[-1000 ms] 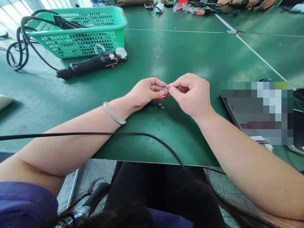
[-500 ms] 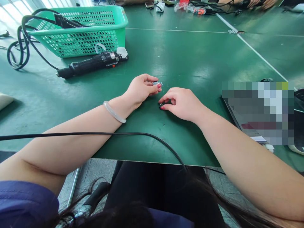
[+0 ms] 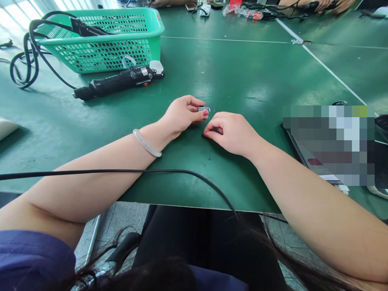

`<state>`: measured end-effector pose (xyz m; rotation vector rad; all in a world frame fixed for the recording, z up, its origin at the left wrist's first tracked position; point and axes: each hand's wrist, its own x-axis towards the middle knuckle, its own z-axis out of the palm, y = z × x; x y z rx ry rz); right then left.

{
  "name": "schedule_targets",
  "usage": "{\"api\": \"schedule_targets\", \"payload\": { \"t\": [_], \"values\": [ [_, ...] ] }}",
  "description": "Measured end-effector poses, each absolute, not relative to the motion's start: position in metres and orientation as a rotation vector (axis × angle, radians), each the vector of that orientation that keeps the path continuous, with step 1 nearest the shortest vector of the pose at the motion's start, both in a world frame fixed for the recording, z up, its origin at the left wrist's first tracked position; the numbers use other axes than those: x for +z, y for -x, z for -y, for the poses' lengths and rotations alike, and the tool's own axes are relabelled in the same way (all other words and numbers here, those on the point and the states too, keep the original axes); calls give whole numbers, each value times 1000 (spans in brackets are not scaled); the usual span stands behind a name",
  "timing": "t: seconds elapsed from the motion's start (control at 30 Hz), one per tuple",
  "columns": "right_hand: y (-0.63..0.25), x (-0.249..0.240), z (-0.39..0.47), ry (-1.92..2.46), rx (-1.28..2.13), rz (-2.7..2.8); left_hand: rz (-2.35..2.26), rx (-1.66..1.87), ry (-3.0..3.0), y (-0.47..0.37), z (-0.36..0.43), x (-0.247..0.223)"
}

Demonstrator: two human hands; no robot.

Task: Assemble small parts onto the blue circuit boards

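Observation:
My left hand (image 3: 186,115) pinches a small bluish-white part (image 3: 204,109) between thumb and fingers above the green table (image 3: 242,76). Just right of it and nearer to me, my right hand (image 3: 230,131) is closed, thumb and forefinger pressed together at the tabletop. Whatever those fingertips hold is too small to name; a tiny dark bit shows beside them. The two hands are close but apart. A small dark speck (image 3: 209,159) lies on the table below my right hand.
A green basket (image 3: 103,52) with cables stands at the back left, a black power tool (image 3: 118,84) before it. A black cable (image 3: 169,171) crosses near the front edge. A blurred flat object (image 3: 330,145) lies at right. Another person's hands (image 3: 330,5) show at the far right.
The thumb and forefinger of my right hand have closed together, and the small light-edged piece between them no longer shows. My left hand has shifted slightly right with its part.

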<state>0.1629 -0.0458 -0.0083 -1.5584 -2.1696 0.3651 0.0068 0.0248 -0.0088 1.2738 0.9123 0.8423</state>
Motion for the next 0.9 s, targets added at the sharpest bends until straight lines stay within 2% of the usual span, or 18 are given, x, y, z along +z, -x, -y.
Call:
{"api": "schedule_targets", "payload": {
  "t": [0.33, 0.9],
  "values": [
    [-170, -3, 45, 1642, 219, 1737, -889, 808, -1414, -6, -23, -10],
    [-172, -7, 42, 1663, 292, 1619, -838, 816, -1400, -8, -17, -5]
  ]
}}
